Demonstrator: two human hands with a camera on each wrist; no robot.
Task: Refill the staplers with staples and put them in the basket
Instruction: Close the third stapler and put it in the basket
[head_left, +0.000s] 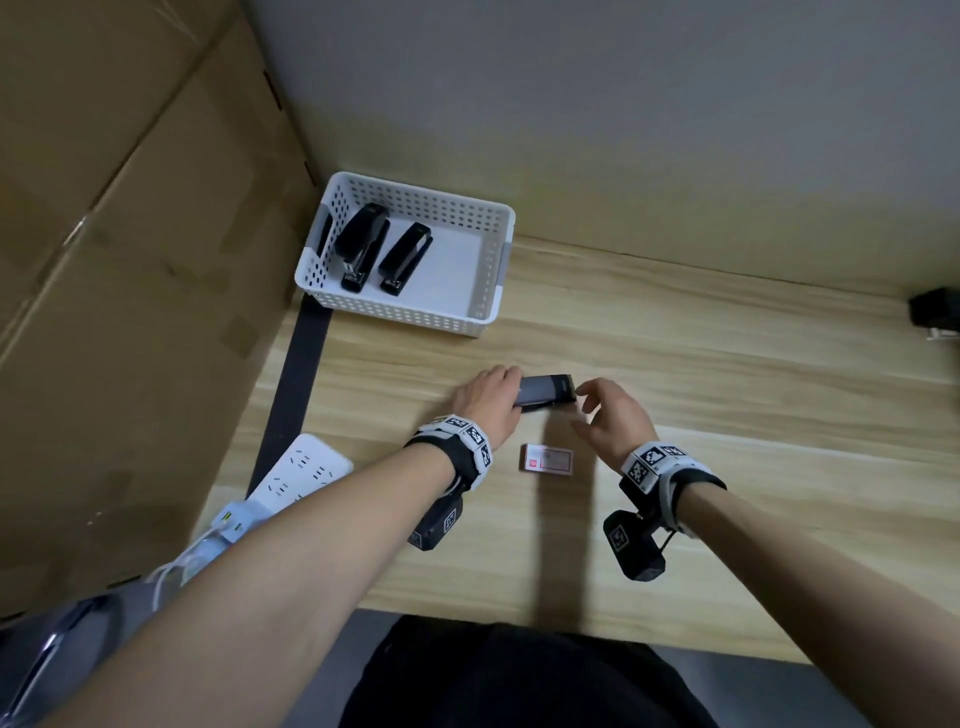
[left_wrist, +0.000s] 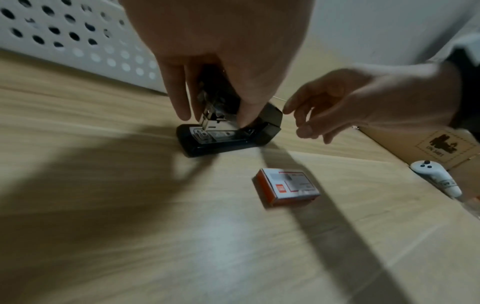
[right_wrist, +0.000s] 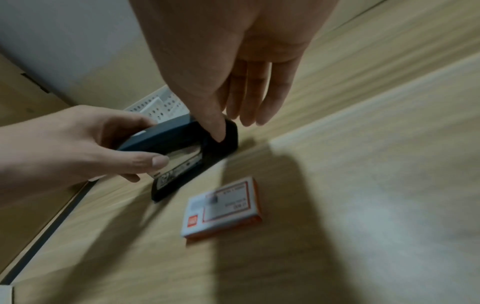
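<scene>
A black stapler (head_left: 545, 391) lies on the wooden table (head_left: 727, 467), its metal magazine showing between top and base in the left wrist view. My left hand (head_left: 496, 397) grips its front end, fingers curled round the top arm (right_wrist: 166, 133). My right hand (head_left: 584, 408) is at the stapler's rear, fingers relaxed, the thumb (right_wrist: 218, 131) touching the hinge end and holding nothing. A red and white staple box (head_left: 548, 460) lies closed just in front of the stapler. The white perforated basket (head_left: 488, 270) at the back left holds two black staplers (head_left: 361, 247) (head_left: 405, 258).
Another black stapler (head_left: 935, 312) sits at the far right table edge. A white power strip (head_left: 306, 467) lies at the left. Cardboard (head_left: 130, 260) walls the left side. A white controller (left_wrist: 436, 179) lies at the right in the left wrist view.
</scene>
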